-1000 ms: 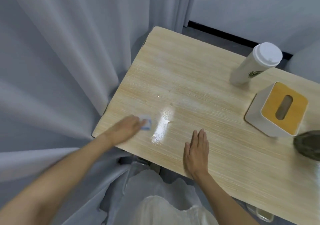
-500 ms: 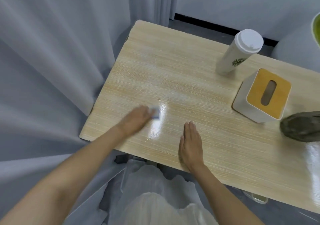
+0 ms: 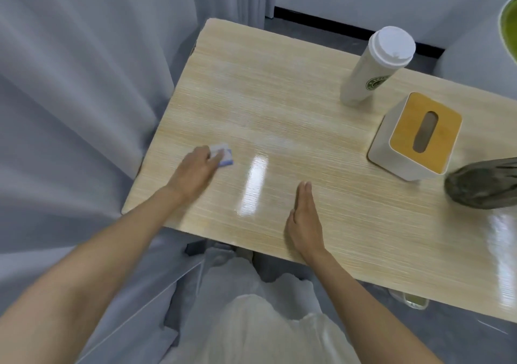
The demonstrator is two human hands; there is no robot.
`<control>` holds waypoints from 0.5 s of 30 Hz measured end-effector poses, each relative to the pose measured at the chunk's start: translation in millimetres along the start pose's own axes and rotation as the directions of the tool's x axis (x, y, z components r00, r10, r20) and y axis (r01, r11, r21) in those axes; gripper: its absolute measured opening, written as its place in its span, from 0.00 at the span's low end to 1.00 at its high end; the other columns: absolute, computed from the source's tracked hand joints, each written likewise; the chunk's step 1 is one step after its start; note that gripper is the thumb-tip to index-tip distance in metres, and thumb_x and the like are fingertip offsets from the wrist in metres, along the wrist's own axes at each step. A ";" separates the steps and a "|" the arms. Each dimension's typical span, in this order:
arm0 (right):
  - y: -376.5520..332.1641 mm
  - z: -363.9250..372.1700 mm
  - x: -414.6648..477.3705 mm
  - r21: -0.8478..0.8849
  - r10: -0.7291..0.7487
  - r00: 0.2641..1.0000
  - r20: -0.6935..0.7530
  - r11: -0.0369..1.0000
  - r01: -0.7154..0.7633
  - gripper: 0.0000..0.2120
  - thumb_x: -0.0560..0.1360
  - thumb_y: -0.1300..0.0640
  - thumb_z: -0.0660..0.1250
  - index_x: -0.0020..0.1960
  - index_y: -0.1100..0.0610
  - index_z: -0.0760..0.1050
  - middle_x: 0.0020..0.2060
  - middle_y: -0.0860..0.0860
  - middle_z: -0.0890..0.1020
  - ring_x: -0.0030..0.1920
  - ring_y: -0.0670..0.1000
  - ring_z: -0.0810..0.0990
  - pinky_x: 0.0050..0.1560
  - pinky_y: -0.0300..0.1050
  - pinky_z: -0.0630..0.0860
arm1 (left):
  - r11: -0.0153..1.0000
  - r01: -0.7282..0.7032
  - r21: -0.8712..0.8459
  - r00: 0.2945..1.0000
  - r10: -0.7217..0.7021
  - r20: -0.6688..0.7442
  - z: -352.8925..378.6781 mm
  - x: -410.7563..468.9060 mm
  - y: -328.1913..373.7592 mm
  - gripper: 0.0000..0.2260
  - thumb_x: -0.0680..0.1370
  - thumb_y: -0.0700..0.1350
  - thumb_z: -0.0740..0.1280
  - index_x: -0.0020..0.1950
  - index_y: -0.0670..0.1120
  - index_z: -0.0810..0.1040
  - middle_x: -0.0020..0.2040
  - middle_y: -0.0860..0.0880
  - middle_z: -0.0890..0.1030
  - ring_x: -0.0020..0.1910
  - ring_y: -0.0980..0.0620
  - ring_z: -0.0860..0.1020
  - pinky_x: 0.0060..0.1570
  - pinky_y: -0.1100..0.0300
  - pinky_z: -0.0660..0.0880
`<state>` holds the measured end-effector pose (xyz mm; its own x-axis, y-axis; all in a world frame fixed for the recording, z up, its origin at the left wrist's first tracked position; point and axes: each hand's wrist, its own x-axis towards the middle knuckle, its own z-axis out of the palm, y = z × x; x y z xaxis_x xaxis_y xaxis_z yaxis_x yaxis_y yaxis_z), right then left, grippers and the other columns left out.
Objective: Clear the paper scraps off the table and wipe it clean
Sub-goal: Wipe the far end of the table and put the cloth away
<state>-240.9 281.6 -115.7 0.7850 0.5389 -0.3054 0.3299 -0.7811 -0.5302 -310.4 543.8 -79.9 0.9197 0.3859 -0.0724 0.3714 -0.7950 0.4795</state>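
Grey curtain [image 3: 84, 83] hangs along the left edge of the wooden table [image 3: 293, 106]. Tissue box [image 3: 414, 139] and lidded cup [image 3: 375, 67] stand near each other, far right. Right hand [image 3: 305, 223] lies flat near the front edge, fingers straight. Left hand [image 3: 193, 173] presses outstretched fingers on a white-and-blue wiping pad [image 3: 225, 158] (edges blurred) on the table's left part.

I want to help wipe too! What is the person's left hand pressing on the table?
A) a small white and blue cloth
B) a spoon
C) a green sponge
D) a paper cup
A: the left hand has its fingers laid flat on a small white and blue cloth on the table.
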 end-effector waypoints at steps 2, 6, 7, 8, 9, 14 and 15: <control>-2.9 3.1 1.4 0.000 0.026 0.999 -0.029 1.000 -0.026 0.30 0.79 0.67 0.50 0.78 0.59 0.42 0.77 0.55 0.43 0.77 0.50 0.45 0.75 0.40 0.44 | 0.911 0.403 -0.084 0.873 -0.411 -0.262 -1.3 -7.8 -26.7 0.13 0.81 0.55 0.58 0.47 0.46 0.72 0.42 0.50 0.72 0.47 0.47 0.71 0.45 0.55 0.65; -4.8 6.9 0.5 -0.023 0.016 0.999 -0.049 1.000 -0.017 0.27 0.81 0.64 0.49 0.78 0.60 0.45 0.77 0.56 0.45 0.77 0.51 0.47 0.76 0.42 0.44 | 0.986 0.153 0.064 0.974 -0.140 -0.178 68.0 -54.2 45.6 0.25 0.68 0.31 0.67 0.64 0.44 0.69 0.44 0.43 0.72 0.43 0.42 0.72 0.39 0.54 0.62; -4.9 7.2 0.7 -0.023 0.015 0.999 -0.048 1.000 -0.016 0.26 0.81 0.64 0.49 0.78 0.59 0.46 0.77 0.57 0.45 0.77 0.52 0.47 0.76 0.43 0.44 | 0.987 -0.081 0.135 0.992 0.093 -0.082 82.7 -70.8 65.8 0.27 0.66 0.32 0.69 0.63 0.45 0.69 0.41 0.44 0.72 0.40 0.43 0.72 0.37 0.55 0.63; -4.9 6.8 1.4 -0.022 0.014 0.999 -0.046 1.000 -0.015 0.26 0.81 0.63 0.49 0.78 0.59 0.46 0.77 0.57 0.45 0.77 0.52 0.47 0.76 0.44 0.45 | 0.927 -0.307 0.216 0.950 0.312 0.014 100.3 -88.6 75.2 0.25 0.67 0.34 0.69 0.63 0.44 0.70 0.39 0.45 0.72 0.37 0.44 0.73 0.35 0.55 0.64; -4.7 5.9 1.8 -0.028 0.006 0.999 -0.041 1.000 -0.007 0.26 0.81 0.63 0.49 0.77 0.60 0.47 0.77 0.57 0.45 0.77 0.52 0.47 0.76 0.45 0.45 | 0.848 -0.448 0.284 0.890 0.452 0.056 103.0 -100.3 76.6 0.21 0.70 0.35 0.68 0.62 0.44 0.72 0.37 0.46 0.73 0.35 0.45 0.73 0.34 0.55 0.66; -5.1 0.7 -0.2 -0.079 -0.034 0.999 -0.030 0.996 0.032 0.25 0.83 0.59 0.49 0.77 0.61 0.47 0.77 0.59 0.45 0.77 0.53 0.47 0.76 0.47 0.46 | 0.901 -0.211 0.380 0.968 0.247 -0.048 51.7 -90.2 -24.7 0.32 0.64 0.33 0.75 0.66 0.46 0.70 0.38 0.42 0.71 0.35 0.43 0.71 0.34 0.55 0.66; -5.9 2.2 -1.7 -0.104 -0.047 0.999 -0.025 0.994 0.044 0.25 0.83 0.58 0.49 0.77 0.61 0.47 0.77 0.59 0.45 0.77 0.54 0.45 0.76 0.47 0.44 | 0.940 0.009 0.341 0.983 0.053 -0.174 40.0 -90.0 -41.3 0.32 0.65 0.31 0.74 0.66 0.45 0.71 0.38 0.40 0.71 0.35 0.42 0.71 0.34 0.55 0.64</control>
<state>-245.3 286.0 -113.8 0.7815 0.5671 -0.2601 0.4173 -0.7850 -0.4578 -403.4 523.2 -128.1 0.9018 0.4187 0.1069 0.4013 -0.9032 0.1520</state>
